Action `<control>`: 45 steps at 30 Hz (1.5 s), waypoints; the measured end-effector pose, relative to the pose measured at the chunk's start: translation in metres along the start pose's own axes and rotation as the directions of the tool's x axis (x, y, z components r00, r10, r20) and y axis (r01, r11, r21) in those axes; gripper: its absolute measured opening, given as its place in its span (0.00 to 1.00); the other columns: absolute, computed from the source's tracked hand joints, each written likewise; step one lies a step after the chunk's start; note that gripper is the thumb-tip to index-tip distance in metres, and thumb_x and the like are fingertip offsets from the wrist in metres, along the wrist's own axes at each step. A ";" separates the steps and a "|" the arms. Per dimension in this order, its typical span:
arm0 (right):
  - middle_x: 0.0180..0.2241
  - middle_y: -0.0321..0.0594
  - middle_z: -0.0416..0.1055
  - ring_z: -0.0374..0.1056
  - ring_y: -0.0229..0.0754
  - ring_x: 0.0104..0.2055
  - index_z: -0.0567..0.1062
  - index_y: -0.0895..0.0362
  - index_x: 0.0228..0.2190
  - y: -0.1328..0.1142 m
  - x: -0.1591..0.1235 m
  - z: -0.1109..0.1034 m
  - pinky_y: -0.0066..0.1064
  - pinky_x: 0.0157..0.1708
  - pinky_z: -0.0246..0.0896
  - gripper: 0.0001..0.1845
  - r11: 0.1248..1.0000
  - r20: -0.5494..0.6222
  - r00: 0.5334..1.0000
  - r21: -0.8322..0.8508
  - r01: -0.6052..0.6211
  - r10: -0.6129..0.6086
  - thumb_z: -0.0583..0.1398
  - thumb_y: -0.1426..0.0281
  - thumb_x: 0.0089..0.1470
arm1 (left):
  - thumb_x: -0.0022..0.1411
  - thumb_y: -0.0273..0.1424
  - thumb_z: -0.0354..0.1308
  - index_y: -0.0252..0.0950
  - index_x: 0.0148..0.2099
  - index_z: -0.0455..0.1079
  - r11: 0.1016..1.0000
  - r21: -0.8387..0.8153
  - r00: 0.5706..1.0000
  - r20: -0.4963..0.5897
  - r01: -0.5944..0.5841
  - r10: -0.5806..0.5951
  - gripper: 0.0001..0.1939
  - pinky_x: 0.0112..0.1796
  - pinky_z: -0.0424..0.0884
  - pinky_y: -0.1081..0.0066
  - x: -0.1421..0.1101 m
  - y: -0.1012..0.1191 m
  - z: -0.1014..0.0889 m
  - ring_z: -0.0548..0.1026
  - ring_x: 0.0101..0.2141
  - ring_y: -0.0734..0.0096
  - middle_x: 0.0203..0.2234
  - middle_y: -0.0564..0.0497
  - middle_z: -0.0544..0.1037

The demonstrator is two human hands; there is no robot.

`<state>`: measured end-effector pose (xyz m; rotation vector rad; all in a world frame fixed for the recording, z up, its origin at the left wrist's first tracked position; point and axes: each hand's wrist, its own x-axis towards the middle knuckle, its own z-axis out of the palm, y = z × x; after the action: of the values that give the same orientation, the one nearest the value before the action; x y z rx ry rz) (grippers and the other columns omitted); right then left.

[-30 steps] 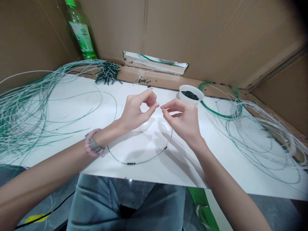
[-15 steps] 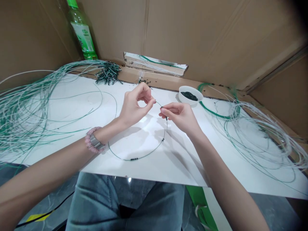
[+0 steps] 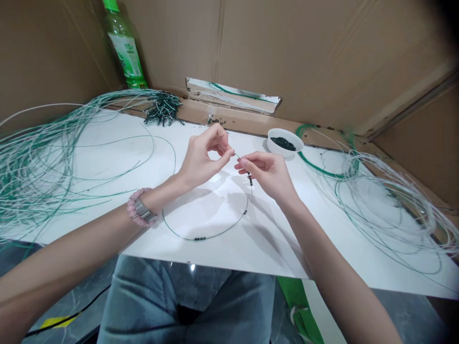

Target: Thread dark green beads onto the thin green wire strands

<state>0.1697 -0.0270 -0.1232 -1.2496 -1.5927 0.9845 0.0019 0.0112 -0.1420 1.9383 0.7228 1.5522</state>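
My left hand [image 3: 208, 155] pinches the end of a thin green wire [image 3: 220, 234] between thumb and forefinger. Close by on the right, my right hand [image 3: 267, 172] is closed on the same wire with its thumb and fingertips. Small dark beads [image 3: 250, 178] sit on the wire just below the right fingertips. Farther along the loop are a small pair of beads [image 3: 245, 212] and a short row of dark beads [image 3: 200, 239]. The wire curves down over the white table and back up behind my left wrist.
A white bowl [image 3: 299, 143] of dark beads stands behind my right hand. Bundled green and white wires [image 3: 43, 157] with beaded ends [image 3: 163, 109] lie left; coiled wires [image 3: 390, 200] lie right. A green bottle [image 3: 129, 57] stands against the cardboard wall [image 3: 287, 48].
Beads beneath my right fingertips have slid a little down the wire, and more of them show there. My left hand keeps its pinch at the wire end.
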 end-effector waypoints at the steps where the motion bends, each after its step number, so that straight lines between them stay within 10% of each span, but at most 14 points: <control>1: 0.28 0.41 0.77 0.73 0.36 0.29 0.77 0.60 0.28 0.000 0.000 0.000 0.25 0.28 0.65 0.10 1.000 0.000 1.000 -0.004 -0.003 0.003 0.63 0.64 0.48 | 0.51 0.23 0.60 0.37 0.31 0.59 1.000 0.002 1.000 -0.004 0.000 0.000 0.11 0.28 0.71 0.75 0.000 0.000 0.000 0.73 0.26 0.78 0.24 0.56 0.71; 16: 0.23 0.43 0.77 0.71 0.36 0.25 0.77 0.61 0.25 -0.003 0.001 -0.008 0.24 0.23 0.62 0.09 0.993 -0.003 0.993 0.003 -0.121 0.121 0.64 0.66 0.45 | 0.50 0.24 0.62 0.37 0.30 0.61 0.997 -0.057 0.994 -0.085 0.058 -0.063 0.11 0.29 0.73 0.74 0.003 0.001 -0.003 0.75 0.27 0.76 0.23 0.55 0.72; 26: 0.32 0.43 0.78 0.75 0.39 0.33 0.75 0.58 0.30 0.004 0.003 -0.009 0.23 0.24 0.64 0.15 0.981 -0.166 0.980 0.177 -0.079 0.109 0.63 0.59 0.47 | 0.51 0.24 0.61 0.33 0.34 0.76 0.912 -0.159 0.917 0.199 0.379 -0.346 0.06 0.31 0.76 0.74 -0.004 0.001 0.009 0.78 0.28 0.73 0.26 0.49 0.79; 45: 0.31 0.43 0.78 0.71 0.38 0.33 0.77 0.59 0.34 0.006 0.005 -0.005 0.24 0.23 0.64 0.14 0.982 -0.086 0.985 0.129 -0.136 0.148 0.65 0.66 0.42 | 0.51 0.23 0.62 0.33 0.31 0.76 0.914 -0.236 0.930 -0.087 0.330 -0.358 0.03 0.31 0.74 0.74 0.002 0.005 0.004 0.77 0.27 0.75 0.25 0.51 0.79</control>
<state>0.1758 -0.0205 -0.1267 -1.3186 -1.3645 1.0791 0.0070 0.0091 -0.1375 1.4697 0.8575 1.4737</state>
